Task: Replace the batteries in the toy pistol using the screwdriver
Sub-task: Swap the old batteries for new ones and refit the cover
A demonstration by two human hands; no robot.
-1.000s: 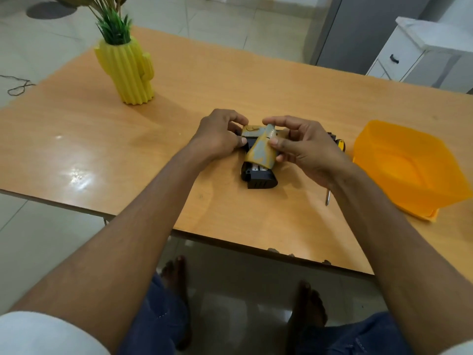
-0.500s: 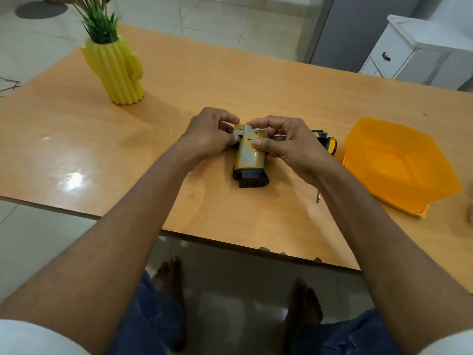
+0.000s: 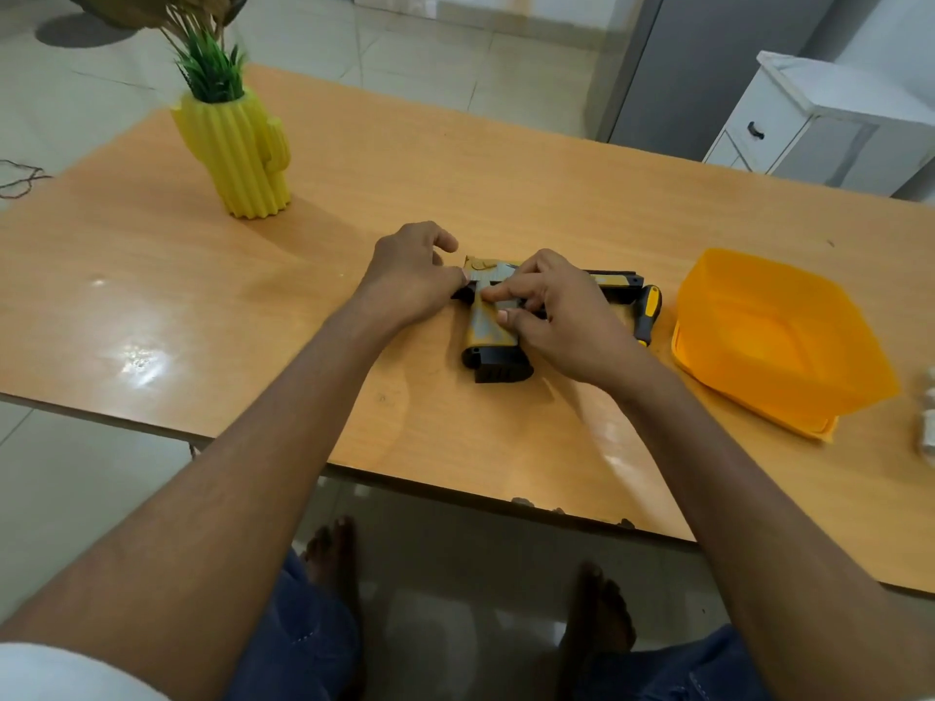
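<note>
On grip (image 3: 491,326), cover now flat.

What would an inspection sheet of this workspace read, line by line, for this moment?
Surface: glossy orange-brown wooden table, front edge chipped.
Job's things: yellow-and-black toy pistol flat on table; black-and-yellow screwdriver beside it, untouched.
Clutter: yellow cactus-shaped vase; translucent orange plastic tub.
Grippers: left hand and right hand both on the pistol.
Cables: dark cord on floor.
Surroundings: white drawer cabinet, tiled floor.
</note>
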